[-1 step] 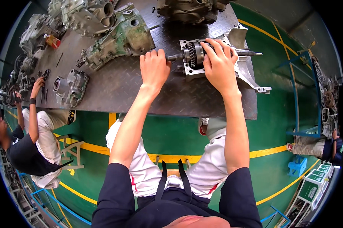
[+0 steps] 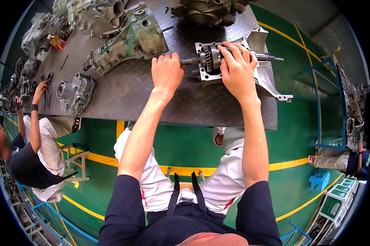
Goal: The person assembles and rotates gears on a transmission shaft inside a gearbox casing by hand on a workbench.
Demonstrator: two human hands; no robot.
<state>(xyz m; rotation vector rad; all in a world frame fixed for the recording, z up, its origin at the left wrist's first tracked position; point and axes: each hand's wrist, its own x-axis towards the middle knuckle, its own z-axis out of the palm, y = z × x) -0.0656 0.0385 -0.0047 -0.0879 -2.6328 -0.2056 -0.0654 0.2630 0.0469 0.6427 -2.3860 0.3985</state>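
A splined transmission shaft (image 2: 189, 62) with dark toothed gears (image 2: 209, 57) lies lengthwise in an open metal gearbox housing (image 2: 211, 78) at the bench's right end. My left hand (image 2: 167, 76) is closed around the shaft's left end, which sticks out of the housing. My right hand (image 2: 237, 74) lies over the gear stack with its fingers curled across the top, so it covers the middle gears. Out past the housing's right side runs the thin far end of the shaft (image 2: 271, 58).
Left of my hands, a greenish gearbox casing (image 2: 140, 37) and a smaller metal housing (image 2: 76, 94) rest on the steel bench (image 2: 123, 98). A dark assembly (image 2: 205, 10) sits at the back. At far left, a co-worker (image 2: 33, 160) handles parts.
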